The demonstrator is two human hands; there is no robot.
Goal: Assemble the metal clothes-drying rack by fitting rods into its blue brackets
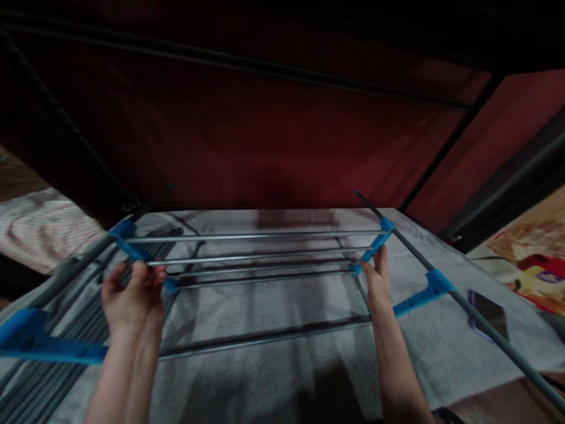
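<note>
Pale cloth [273, 306] lies beneath the left fingers [140, 272], pinched on one end of a grey rod [265, 257] running toward the right fingers [382, 259], which grip the blue bracket [375, 244] opposite, apparently an aligning step calling for level, even pressure.

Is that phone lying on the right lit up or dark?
Dark: the phone looks blackish, with no glow, partly hidden by a grey tube.

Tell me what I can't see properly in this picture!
All in the head view:
- Front tube's ends: hidden behind left forearm and right forearm.
- Phone: partly covered by the side tube.
- Red-and-yellow thing: blurred, cut off by the right edge.
- Tube bundle's near ends: cut off, bottom left.
</note>
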